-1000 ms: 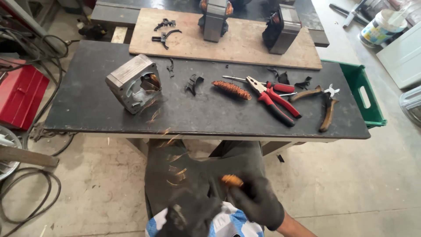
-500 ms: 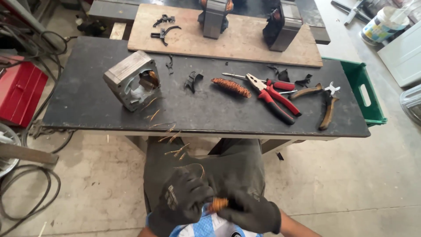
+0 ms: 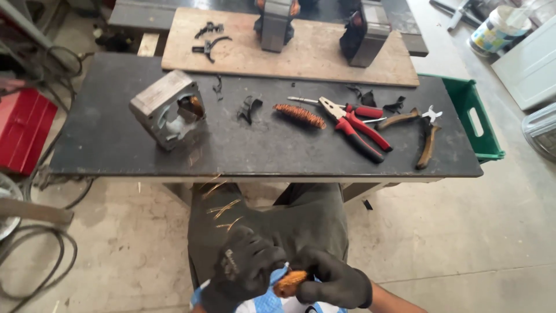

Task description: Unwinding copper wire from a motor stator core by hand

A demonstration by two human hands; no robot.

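While a copper coil (image 3: 289, 283) was gripped between the gloved left hand (image 3: 243, 272) and right hand (image 3: 336, 281) low over the lap, well short of the worktop's (image 3: 116, 139) near edge, both fists were closed on it. Best results were judged to come from firm, even pressure with the coil kept clear of the trousers. A second coil (image 3: 300, 116) and red pliers (image 3: 356, 124) were left mid-worktop, a stator (image 3: 165, 109) toward its left end.

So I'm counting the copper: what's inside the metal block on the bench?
Inside the metal block a bit of copper winding shows at the opening. The casing hides how far it runs.
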